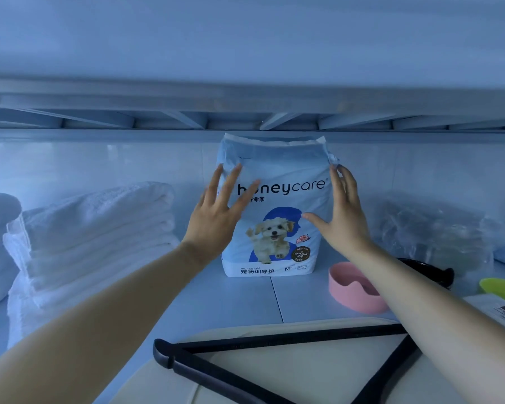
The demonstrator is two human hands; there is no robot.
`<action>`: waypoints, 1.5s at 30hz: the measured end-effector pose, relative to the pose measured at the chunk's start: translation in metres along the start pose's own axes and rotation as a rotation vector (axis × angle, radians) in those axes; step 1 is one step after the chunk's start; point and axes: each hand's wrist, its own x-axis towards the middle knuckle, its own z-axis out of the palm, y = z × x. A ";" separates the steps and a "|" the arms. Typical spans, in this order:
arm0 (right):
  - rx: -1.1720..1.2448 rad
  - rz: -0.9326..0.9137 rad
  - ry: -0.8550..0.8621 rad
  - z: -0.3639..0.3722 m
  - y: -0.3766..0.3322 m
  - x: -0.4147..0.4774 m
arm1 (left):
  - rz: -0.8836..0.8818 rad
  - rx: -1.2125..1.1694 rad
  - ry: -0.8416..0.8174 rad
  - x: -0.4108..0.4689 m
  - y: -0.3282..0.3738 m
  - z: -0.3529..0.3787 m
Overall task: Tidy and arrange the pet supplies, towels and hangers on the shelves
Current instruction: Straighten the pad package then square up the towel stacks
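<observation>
I see the training-pad pack (274, 205) upright between my hands — left hand (216, 217) and right hand (343, 211) both spread flat, fingers straight, at its sides.

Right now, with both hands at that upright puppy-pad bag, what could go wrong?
The pad bag stands tall and soft; the left hand and right hand are open, not gripping, so it might tip. The right forearm passes over the pink bowl and could knock it.
</observation>
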 end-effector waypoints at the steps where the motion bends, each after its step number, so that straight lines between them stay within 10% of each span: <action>1: -0.023 0.003 -0.019 0.002 -0.001 -0.003 | 0.020 0.074 -0.043 -0.005 0.000 0.005; 16: -0.073 0.006 -0.433 0.030 -0.016 -0.034 | -0.048 -0.029 -0.596 -0.041 0.003 0.032; 45: 0.239 -0.163 -0.780 0.056 -0.083 -0.055 | -0.558 -0.062 -0.558 -0.097 -0.036 -0.058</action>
